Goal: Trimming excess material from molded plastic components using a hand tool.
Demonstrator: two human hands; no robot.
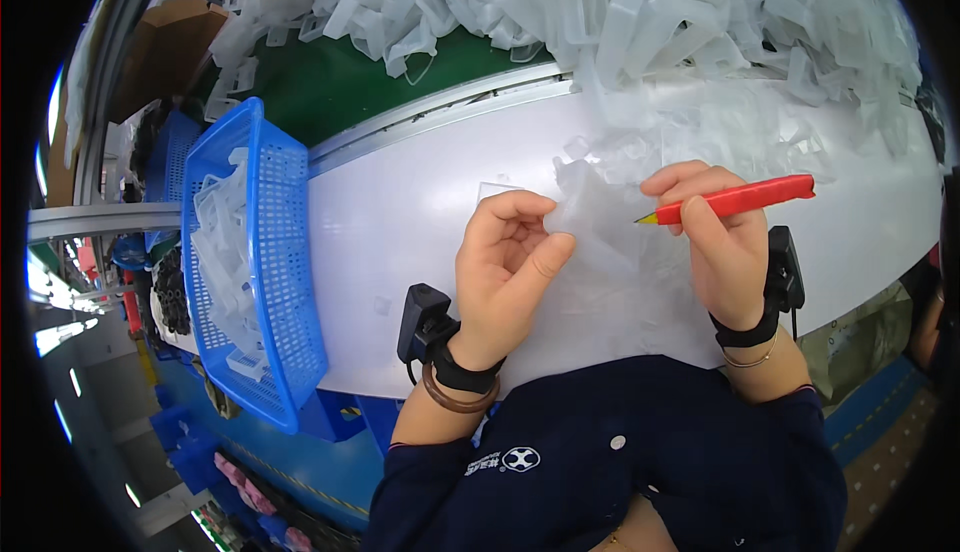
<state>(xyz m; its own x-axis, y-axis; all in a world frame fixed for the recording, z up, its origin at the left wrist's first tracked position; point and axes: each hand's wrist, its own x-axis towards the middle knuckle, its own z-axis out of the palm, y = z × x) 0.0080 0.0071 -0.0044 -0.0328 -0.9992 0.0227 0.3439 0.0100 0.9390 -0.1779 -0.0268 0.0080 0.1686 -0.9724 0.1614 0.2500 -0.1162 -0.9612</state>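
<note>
My right hand [722, 242] grips a red-handled craft knife [745, 200], its narrow, yellowish pointed tip aimed left. Across from that tip is my left hand [505, 277], fingers curled and thumb brought toward the index finger. Something see-through may be between those fingertips, but I cannot make it out. A clear straight-edged plastic piece [497, 190] shows just behind the left fingers; whether the hand touches it is unclear. Cloudy plastic scraps [600, 187] lie on the white tabletop [385, 242] between and beyond my hands.
A big heap of translucent plastic parts [640, 22] covers the far side, partly over a green surface [330, 87]. At the left, a blue perforated basket [285, 252] holds more clear parts [225, 252]. Behind it stand a metal frame [105, 220] and a cardboard box [170, 52].
</note>
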